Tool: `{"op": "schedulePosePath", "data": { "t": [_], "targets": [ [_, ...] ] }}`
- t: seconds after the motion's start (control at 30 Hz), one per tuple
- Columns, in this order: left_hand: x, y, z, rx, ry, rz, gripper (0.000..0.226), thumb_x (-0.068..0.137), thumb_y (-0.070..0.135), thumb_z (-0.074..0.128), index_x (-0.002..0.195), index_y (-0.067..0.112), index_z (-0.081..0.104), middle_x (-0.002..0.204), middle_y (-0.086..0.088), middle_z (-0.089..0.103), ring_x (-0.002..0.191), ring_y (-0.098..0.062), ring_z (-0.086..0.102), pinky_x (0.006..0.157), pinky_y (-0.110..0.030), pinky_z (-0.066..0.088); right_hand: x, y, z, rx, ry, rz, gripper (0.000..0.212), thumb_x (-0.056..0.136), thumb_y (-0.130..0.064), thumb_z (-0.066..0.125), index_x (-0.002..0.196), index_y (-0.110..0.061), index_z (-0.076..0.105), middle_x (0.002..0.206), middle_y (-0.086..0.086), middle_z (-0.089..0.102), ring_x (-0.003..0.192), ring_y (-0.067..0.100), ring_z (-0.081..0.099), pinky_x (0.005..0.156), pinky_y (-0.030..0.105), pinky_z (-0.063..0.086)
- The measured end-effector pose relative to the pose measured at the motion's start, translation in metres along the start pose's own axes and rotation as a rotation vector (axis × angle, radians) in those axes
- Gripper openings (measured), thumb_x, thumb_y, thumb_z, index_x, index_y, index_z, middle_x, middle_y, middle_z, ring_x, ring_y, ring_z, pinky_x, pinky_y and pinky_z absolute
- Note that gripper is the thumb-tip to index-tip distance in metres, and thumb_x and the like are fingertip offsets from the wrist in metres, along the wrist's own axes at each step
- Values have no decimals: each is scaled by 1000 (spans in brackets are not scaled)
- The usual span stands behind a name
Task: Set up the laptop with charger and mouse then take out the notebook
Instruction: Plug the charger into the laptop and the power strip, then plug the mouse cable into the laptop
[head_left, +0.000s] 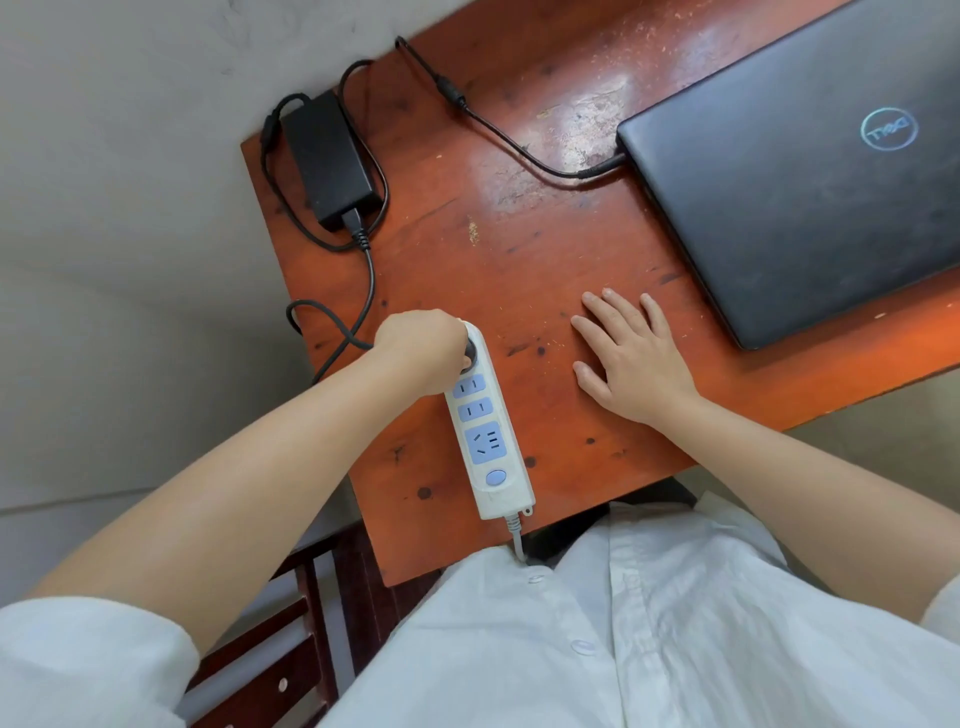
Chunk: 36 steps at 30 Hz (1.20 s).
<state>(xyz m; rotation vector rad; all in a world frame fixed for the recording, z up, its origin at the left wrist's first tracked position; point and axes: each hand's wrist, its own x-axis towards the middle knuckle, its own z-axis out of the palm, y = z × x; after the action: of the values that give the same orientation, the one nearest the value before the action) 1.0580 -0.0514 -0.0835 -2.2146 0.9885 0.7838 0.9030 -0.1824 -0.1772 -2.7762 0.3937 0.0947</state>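
charger brick (331, 158) lies at the table's (519, 249) ten o'clock corner, hard and blocky, its rubbery cord looping down to six o'clock. left hand (421, 348) is closed over the dark plug (469, 356) at the power strip's (488, 426) far socket; a stiff plug like that looks best gripped by its body, not the cord. the light strip could slide, i'd guess. right hand (631, 353) rests flat and open on the wood. at two o'clock the laptop (810, 171) sits closed, slim, its thin cable (519, 145) already in.
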Motion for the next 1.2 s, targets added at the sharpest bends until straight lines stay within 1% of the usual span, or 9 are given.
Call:
{"op": "schedulePosePath", "data": {
  "t": [0.27, 0.4, 0.5, 0.57, 0.63, 0.73, 0.9, 0.97, 1.2],
  "targets": [
    [1, 3, -3, -4, -35, -9, 34, 93, 18, 40, 60, 13, 42, 60, 2, 41, 51, -15, 38, 44, -24, 30, -1, 1, 3, 10, 6, -3, 50, 86, -32, 54, 130, -10, 47, 145, 14, 41, 138, 31, 30, 113, 54, 16],
    [-1, 17, -22, 171, -104, -63, 17, 94, 20, 42, 96, 15, 58, 87, 1, 49, 77, -22, 50, 65, -26, 38, 1, 0, -5, 87, -57, 16, 47, 90, -31, 48, 134, -15, 42, 151, 6, 32, 142, 22, 20, 117, 45, 8],
    [5, 31, -45, 20, 152, -51, 24, 95, 25, 46, 112, 13, 58, 97, -6, 58, 87, -27, 56, 67, -31, 40, 5, 9, -30, 202, -59, 9, 40, 89, -20, 50, 128, -12, 49, 146, 7, 39, 138, 23, 29, 115, 40, 20],
    [12, 48, -63, -61, 320, 1, 28, 93, 22, 48, 119, 12, 54, 117, -11, 58, 107, -31, 56, 76, -36, 46, 3, 30, -58, 224, 9, 46, 37, 87, -13, 52, 124, -10, 53, 143, 8, 44, 135, 24, 33, 112, 39, 29],
    [18, 71, -80, -107, 410, 64, 30, 92, 21, 47, 120, 11, 52, 125, -13, 53, 116, -33, 50, 87, -40, 47, -5, 60, -91, 228, 77, 140, 37, 87, -11, 51, 124, -9, 53, 142, 7, 46, 135, 24, 34, 111, 38, 31],
    [22, 122, -109, -129, 532, 176, 27, 91, 19, 47, 115, 8, 52, 123, -15, 53, 115, -35, 49, 88, -41, 46, -27, 111, -142, 194, 146, 295, 38, 89, -11, 50, 126, -8, 50, 142, 7, 45, 134, 22, 34, 111, 37, 29],
    [23, 238, -186, -112, 667, 360, 24, 89, 13, 46, 111, 7, 53, 117, -14, 54, 112, -33, 48, 86, -39, 44, -68, 199, -217, 220, 262, 462, 39, 90, -12, 49, 128, -5, 48, 136, 13, 52, 128, 25, 43, 105, 30, 29],
    [21, 286, -223, -153, 718, 404, 26, 90, 14, 45, 114, 9, 54, 119, -14, 54, 114, -32, 47, 87, -38, 43, -83, 238, -246, 180, 311, 482, 39, 89, -13, 50, 127, -7, 49, 136, 11, 52, 127, 25, 44, 106, 33, 32],
    [10, 415, -325, -276, 811, 392, 34, 93, 26, 43, 123, 11, 49, 124, -14, 54, 115, -34, 48, 90, -38, 43, -127, 369, -330, 109, 422, 470, 38, 89, -20, 50, 125, -8, 50, 134, 12, 53, 124, 29, 45, 103, 43, 40]
  ]
}}
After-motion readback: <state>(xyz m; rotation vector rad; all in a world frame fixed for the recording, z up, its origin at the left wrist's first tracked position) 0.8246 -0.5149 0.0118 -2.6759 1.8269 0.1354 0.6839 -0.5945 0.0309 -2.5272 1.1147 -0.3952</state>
